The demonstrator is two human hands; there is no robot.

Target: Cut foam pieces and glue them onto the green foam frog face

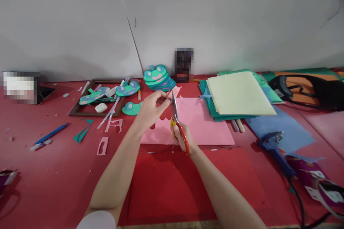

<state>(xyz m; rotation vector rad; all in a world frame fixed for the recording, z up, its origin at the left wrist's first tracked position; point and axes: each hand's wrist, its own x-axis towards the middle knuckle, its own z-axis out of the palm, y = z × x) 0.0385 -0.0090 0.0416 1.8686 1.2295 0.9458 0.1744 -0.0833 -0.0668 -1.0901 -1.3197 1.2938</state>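
Note:
My right hand [188, 136] grips scissors [184, 139] with red and yellow handles, their blades pointing away from me. Between the fingertips of my left hand [150, 110] is a small pink foam piece [176, 91], right beside the blades. Whether the blades touch it I cannot tell. Beneath both hands lies a pink foam sheet [212, 127] with cut-outs along its left edge. A stack of green frog-face cutouts [156, 76] stands just beyond my left hand, and another green frog face [131, 108] is partly hidden behind that wrist.
Left are a brown frame [75, 111] with more frog pieces, clear sticks [113, 110], pink scraps [102, 146] and a blue pen [51, 134]. Right are stacked foam sheets [239, 93] and a blue glue gun [276, 152] with its cord. A red sheet [166, 186] lies nearest me.

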